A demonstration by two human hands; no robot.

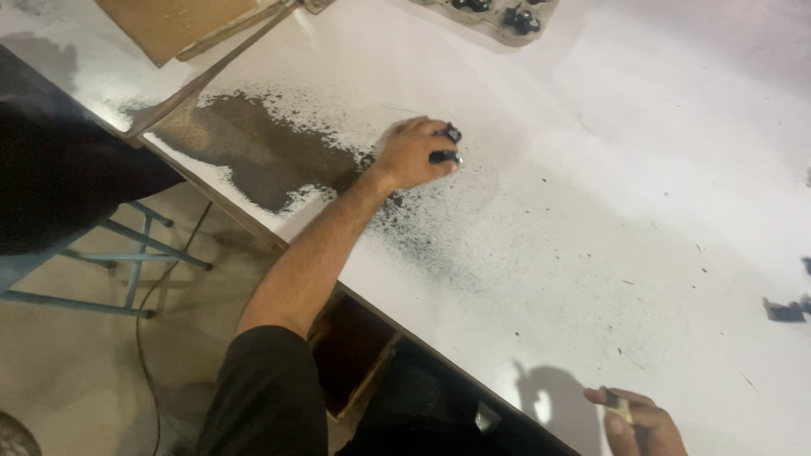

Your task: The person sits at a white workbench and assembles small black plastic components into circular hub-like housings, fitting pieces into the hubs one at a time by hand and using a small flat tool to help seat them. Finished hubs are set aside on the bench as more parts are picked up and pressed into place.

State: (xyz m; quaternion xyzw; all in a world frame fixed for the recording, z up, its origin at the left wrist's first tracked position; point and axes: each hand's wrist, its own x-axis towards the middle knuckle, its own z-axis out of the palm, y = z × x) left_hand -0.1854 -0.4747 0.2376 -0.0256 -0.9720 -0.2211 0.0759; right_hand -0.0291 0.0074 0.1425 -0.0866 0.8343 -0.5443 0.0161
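Black part (445, 156) in left hand (414, 156)

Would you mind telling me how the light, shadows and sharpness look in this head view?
Head view: bright glare washes out the white worn tabletop at upper right; the left hand, closed on small black parts, looks soft; the right hand throws a dim shadow leftwards; the floor lies dimmer.

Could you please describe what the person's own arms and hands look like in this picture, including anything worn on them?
The left arm wears a short black sleeve that ends above the elbow, so the forearm is bare down to the left hand. No glove, watch or ring shows on it. Only part of the right hand is in view at the bottom edge; it is bare too, and its arm is out of the picture.
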